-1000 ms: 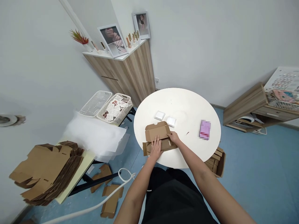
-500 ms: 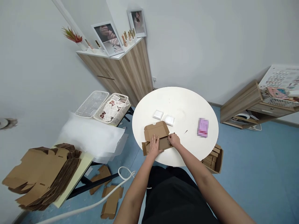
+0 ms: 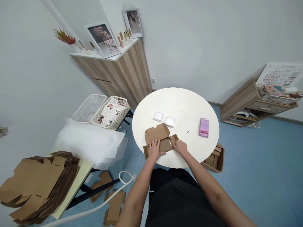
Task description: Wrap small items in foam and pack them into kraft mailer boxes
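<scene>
Fingers of the left hand (image 3: pixel 151 145) lie spread and flat on the near left part of a kraft cardboard mailer box (image 3: pixel 163 145); they press down and do not clench. Fingers of the right hand (image 3: pixel 175 145) curl over the box's right end wall; whether they grip it cannot be determined from this view. The box lies partly folded at the near left edge of a round white counter (image 3: pixel 182 107), its lid (image 3: pixel 157 133) opened toward the far side and resting on the counter.

Two white square packets (image 3: pixel 158 117) sit side by side just beyond the lid. A pink packet (image 3: pixel 204 127), blurred and illegible, lies well to the right. An open carton of small kraft boxes (image 3: pixel 214 161) stands on the blue floor at the counter's near right edge.

To the left, a tall stack of flat kraft box blanks (image 3: pixel 40 186) rests on a pale yellow board, with a translucent white plastic sheet (image 3: pixel 90 142) beyond it. Farther on are a clear plastic tray (image 3: pixel 88 108) and a beige basket of printed cards (image 3: pixel 110 112). Loose cardboard pieces (image 3: pixel 114 208) and a white cable (image 3: pixel 123 178) lie on the floor.
</scene>
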Demonstrator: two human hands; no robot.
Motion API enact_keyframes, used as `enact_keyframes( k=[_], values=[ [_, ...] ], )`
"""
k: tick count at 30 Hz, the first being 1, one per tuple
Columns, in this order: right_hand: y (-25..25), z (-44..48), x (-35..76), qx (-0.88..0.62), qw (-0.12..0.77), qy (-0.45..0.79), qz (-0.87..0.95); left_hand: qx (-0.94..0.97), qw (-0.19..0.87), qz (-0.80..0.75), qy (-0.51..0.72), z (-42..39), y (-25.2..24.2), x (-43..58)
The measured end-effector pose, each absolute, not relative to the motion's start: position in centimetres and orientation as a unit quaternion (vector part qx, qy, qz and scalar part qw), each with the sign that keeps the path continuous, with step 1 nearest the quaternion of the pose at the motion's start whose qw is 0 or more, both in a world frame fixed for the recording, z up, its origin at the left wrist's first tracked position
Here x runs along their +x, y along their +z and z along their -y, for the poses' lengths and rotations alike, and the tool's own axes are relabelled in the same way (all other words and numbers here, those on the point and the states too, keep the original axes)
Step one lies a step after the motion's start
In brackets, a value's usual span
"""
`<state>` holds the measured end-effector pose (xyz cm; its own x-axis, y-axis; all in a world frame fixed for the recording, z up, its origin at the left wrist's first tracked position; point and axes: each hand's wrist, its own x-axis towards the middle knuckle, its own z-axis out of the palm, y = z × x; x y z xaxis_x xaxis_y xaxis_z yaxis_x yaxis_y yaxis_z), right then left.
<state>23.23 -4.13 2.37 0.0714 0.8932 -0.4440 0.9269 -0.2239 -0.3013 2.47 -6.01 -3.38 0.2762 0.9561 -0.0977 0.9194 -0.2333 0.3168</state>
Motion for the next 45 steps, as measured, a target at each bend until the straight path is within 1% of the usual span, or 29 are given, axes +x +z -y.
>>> enact_keyframes(
  k=[4,10,14,19,22,24,27,29,30,32,35,40,45],
  values=[
    [2.5,4.5,22.5,0.731,0.068,-0.29,-0.614,0.776,0.171,-0.606,0.031,6.2,-2.6,2.8],
    [3.2,4.2,20.7,0.702,0.121,-0.272,-0.646,0.768,0.21,-0.603,-0.035,6.3,-1.1,2.5],
    [3.3,4.4,20.6,0.678,0.122,-0.266,-0.674,0.776,0.234,-0.585,-0.034,5.8,-0.8,1.8],
    [3.0,4.8,21.1,0.656,0.109,-0.263,-0.699,0.77,0.231,-0.593,-0.05,5.4,-0.6,1.9],
    [2.6,5.2,21.6,0.669,0.068,-0.274,-0.688,0.771,0.219,-0.596,-0.05,5.4,-0.7,2.2],
    [2.1,5.4,22.4,0.687,-0.004,-0.274,-0.673,0.773,0.213,-0.595,-0.046,5.4,-0.7,2.3],
    [1.1,5.4,24.2,0.726,-0.136,-0.245,-0.628,0.776,0.207,-0.594,-0.041,5.3,-0.9,2.2],
    [0.3,5.1,25.4,0.753,-0.194,-0.24,-0.581,0.776,0.205,-0.595,-0.042,5.3,-0.9,2.2],
    [-0.1,5.0,25.9,0.765,-0.209,-0.253,-0.554,0.776,0.205,-0.595,-0.044,5.2,-0.9,2.2],
    [-0.7,4.7,26.6,0.776,-0.215,-0.305,-0.509,0.775,0.207,-0.596,-0.046,5.3,-0.9,2.2],
    [-1.2,4.6,26.8,0.765,-0.199,-0.377,-0.482,0.772,0.211,-0.597,-0.048,5.4,-0.7,2.3],
    [-0.9,4.4,25.9,0.757,-0.183,-0.414,-0.472,0.769,0.221,-0.598,-0.057,5.5,-0.5,2.4],
    [0.0,4.4,25.1,0.736,-0.204,-0.446,-0.467,0.768,0.218,-0.599,-0.063,5.5,-0.4,2.5]
  ],
)
